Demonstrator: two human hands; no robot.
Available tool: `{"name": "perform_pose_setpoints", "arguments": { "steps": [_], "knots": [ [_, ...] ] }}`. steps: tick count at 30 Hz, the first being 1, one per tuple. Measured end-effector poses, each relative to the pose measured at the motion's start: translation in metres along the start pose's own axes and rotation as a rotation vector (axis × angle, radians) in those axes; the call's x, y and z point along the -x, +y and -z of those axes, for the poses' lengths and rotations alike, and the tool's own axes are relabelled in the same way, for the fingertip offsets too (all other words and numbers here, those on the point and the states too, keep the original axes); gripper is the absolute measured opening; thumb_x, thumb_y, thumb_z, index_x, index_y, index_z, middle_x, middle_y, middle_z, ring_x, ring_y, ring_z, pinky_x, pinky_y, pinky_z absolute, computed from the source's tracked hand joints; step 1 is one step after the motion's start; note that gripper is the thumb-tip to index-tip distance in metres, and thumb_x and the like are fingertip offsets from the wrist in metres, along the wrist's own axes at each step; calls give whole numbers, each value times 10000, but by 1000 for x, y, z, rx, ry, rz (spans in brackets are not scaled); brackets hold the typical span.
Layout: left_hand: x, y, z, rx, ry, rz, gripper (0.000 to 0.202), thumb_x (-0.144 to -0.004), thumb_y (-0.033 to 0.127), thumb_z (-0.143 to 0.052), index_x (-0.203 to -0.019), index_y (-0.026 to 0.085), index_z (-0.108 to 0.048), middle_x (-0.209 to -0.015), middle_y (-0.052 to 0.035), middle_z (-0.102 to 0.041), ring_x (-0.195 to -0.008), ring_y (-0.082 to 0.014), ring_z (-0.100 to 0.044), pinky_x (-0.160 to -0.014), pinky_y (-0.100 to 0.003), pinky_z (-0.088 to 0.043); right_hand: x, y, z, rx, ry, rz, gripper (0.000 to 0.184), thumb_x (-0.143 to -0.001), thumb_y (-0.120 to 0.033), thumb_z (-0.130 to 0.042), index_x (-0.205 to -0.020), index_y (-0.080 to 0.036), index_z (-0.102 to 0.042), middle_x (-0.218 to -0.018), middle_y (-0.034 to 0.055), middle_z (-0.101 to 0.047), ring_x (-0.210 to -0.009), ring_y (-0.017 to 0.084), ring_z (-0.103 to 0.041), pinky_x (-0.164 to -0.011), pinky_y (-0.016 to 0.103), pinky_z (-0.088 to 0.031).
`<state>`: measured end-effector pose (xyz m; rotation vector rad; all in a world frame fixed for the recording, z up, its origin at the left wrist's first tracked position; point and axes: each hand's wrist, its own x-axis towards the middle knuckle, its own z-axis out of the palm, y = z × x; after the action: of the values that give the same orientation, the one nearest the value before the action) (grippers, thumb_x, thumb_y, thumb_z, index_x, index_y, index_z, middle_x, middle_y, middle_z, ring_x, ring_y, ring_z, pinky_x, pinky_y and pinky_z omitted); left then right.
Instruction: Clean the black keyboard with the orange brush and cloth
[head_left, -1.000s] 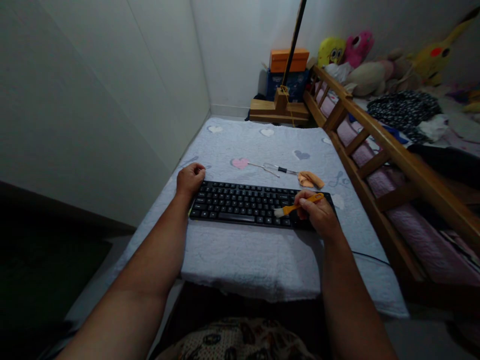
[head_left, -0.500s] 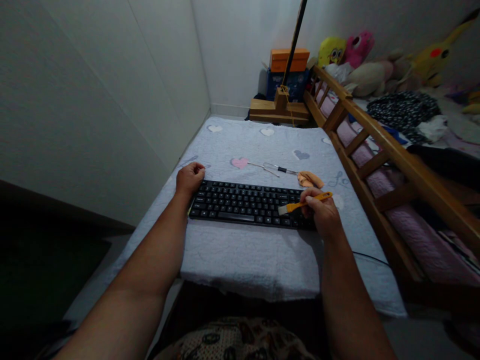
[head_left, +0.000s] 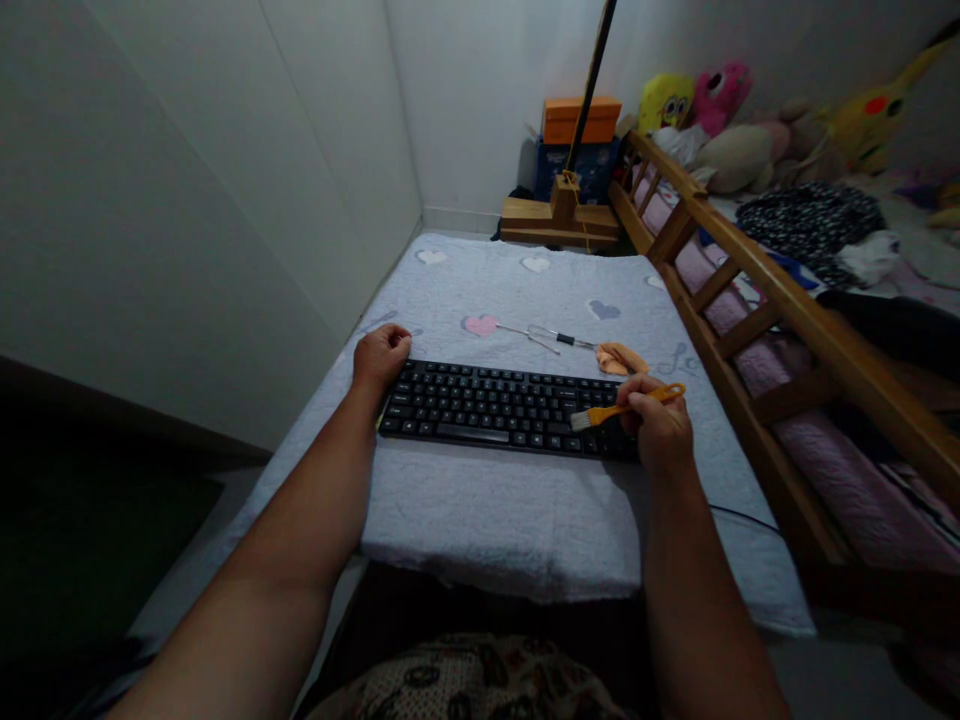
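A black keyboard (head_left: 480, 405) lies on the pale blue cloth (head_left: 480, 510), its long side across my view. At its far left corner my left hand (head_left: 381, 355) rests on the cloth with curled fingers, and nothing shows in them. My right hand (head_left: 660, 420), over the keyboard's right end, pinches the yellow handle of a brush (head_left: 604, 412). The brush's pale bristles point left and meet the keys right of the middle. Part of the keyboard's right end is hidden behind this hand.
Behind the keyboard lie a thin metal tool with a black grip (head_left: 564, 339) and a crumpled orange cloth (head_left: 621, 358). A wooden bed rail (head_left: 780, 270) borders the right side, a white panel (head_left: 285, 200) the left. A black cable (head_left: 742, 516) runs off to the right.
My right hand has moved slightly to the right along the keyboard, carrying the brush with it. My left hand and the keyboard have stayed in place.
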<state>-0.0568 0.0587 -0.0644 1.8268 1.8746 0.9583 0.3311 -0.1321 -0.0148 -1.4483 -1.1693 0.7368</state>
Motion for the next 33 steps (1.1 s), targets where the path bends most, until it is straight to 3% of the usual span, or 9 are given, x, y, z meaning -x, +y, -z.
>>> {"name": "perform_pose_setpoints", "arguments": {
  "steps": [4,11,25,33],
  "knots": [
    [0,0,0,4,-1,4,190,-799,338,-595,-868,222,-728,-838,-41,-745,-817,-229,-677,-857,-328,-539,5,-9,-14,-66,-142,-17,238,-880,-475,-625,-774,-262,-609,-579,6,-520,-503,170,-488,-496,328,-403],
    [-1,-2,-2,16,-1,-1,196,-793,329,-598,-879,215,-732,-854,-49,-748,-833,-233,-686,-861,-331,-534,14,-19,-38,-163,-374,-62,384,-870,-588,-767,-980,-234,-668,-739,16,-699,-653,173,-671,-650,323,-571],
    [-1,-4,-2,29,-3,-19,213,-792,335,-592,-892,210,-733,-849,-53,-736,-820,-230,-673,-834,-328,-523,21,-20,-71,-127,-580,-27,270,-910,-489,-733,-951,-224,-696,-772,18,-706,-692,156,-666,-656,278,-532],
    [-2,-4,-3,9,-5,-17,206,-810,334,-591,-897,214,-734,-845,-53,-736,-826,-240,-677,-829,-336,-521,21,-21,-60,20,-507,52,256,-969,-474,-645,-882,-233,-656,-714,18,-684,-642,168,-631,-616,286,-483]
  ]
}}
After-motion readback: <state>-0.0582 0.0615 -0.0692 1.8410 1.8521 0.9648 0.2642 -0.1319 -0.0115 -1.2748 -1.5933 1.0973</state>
